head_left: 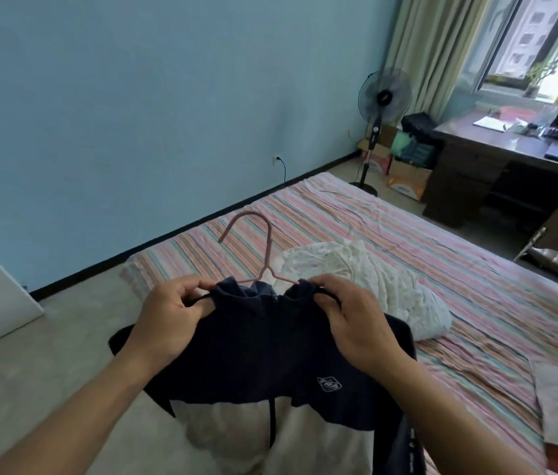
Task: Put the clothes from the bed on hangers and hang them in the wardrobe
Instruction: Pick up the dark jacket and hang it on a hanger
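Floor lies open at left beside the bed edge. Left hand and right hand each pinch the jacket collar on the hanger, near the bed's left edge.

The jacket is dark navy across its upper part and cream-white below, with a small white diamond-shaped badge on the chest. The hanger in it is pale pink. The bed wears a sheet of thin stripes in pink, orange, white and pale green. The crumpled garment on it is white with what may be a tiny speckled print. The wall is light blue, the fan black, the curtain beige, the table dark brown.
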### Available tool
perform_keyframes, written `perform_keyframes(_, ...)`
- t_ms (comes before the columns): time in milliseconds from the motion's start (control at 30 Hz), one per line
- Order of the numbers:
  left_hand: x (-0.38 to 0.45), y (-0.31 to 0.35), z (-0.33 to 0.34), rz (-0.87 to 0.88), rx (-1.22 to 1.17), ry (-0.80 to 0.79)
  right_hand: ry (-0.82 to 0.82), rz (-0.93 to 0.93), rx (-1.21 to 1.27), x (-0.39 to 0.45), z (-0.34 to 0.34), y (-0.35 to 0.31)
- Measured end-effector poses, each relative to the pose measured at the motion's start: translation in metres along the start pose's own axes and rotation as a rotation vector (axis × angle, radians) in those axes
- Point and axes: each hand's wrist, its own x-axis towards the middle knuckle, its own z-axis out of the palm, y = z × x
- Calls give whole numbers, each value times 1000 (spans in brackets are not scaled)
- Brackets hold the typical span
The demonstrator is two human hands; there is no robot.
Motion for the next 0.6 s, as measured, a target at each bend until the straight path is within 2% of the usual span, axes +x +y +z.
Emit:
perform_keyframes(367,-87,87,-139,145,100,287,-122,-329,14,32,-34,-147)
perform_keyframes(600,-125,108,-186,82,74,519,-265,-559,101,71,-25,-210)
